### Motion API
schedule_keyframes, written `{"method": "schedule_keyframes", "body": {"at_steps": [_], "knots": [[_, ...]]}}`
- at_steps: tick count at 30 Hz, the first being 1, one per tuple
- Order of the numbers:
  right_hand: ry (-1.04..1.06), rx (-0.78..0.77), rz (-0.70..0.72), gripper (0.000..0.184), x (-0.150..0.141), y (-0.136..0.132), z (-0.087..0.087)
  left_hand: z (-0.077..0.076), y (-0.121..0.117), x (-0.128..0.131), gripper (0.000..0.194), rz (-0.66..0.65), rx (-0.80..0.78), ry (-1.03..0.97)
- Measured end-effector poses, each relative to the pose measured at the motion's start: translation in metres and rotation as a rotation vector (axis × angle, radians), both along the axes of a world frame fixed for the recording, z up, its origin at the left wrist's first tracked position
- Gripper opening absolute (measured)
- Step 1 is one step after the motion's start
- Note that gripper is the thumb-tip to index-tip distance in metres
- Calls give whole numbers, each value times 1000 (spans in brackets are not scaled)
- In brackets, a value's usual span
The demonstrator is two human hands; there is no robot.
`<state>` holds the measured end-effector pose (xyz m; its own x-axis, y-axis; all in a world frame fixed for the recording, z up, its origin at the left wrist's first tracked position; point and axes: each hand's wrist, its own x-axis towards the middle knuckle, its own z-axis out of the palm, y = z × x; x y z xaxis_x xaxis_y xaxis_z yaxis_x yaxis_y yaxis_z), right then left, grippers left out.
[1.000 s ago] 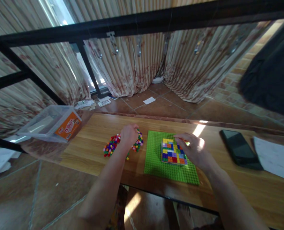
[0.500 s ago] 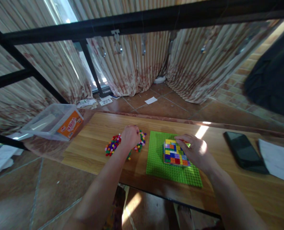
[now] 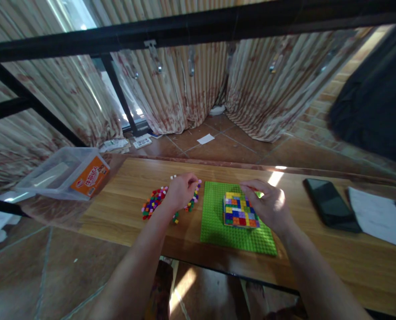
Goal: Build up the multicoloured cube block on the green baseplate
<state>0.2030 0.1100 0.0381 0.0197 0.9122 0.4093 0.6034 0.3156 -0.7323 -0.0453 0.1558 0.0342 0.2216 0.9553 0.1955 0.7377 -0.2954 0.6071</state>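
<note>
A green studded baseplate (image 3: 218,222) lies on the wooden table (image 3: 124,209). On it stands a square block of many-coloured small bricks (image 3: 240,211). My right hand (image 3: 269,204) rests at the block's far right edge, fingers pinched together on a small brick at its top corner. My left hand (image 3: 181,191) is curled over a heap of loose coloured bricks (image 3: 153,204) left of the plate, fingertips closed on the pile; what they hold is too small to name.
A clear plastic tub with an orange label (image 3: 67,173) sits at the table's left end. A black phone (image 3: 329,204) and white paper (image 3: 378,215) lie on the right. A black frame bar (image 3: 198,31) crosses overhead. Curtains and tiled floor lie beyond.
My left hand has shifted slightly right over the pile, fingers now pinched. My right hand stays at the block's top right corner. The view has moved a little.
</note>
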Motion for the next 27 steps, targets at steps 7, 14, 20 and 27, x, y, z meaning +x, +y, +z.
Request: {"method": "schedule_keyframes", "body": {"at_steps": [7,14,20,27], "knots": [[221,-94,131,20,-33,0,14,16,-30,32,15,-267,-95,-368],[202,-171,224,16,-41,-4,20,21,-37,36,15,-276,-133,-413],[336,-203,263,15,-49,-7,21,24,-37,20,14,-266,-96,-397],[-281,-96,266,20,-94,-25,16,21,-15,-29,14,-37,-107,-446]]}}
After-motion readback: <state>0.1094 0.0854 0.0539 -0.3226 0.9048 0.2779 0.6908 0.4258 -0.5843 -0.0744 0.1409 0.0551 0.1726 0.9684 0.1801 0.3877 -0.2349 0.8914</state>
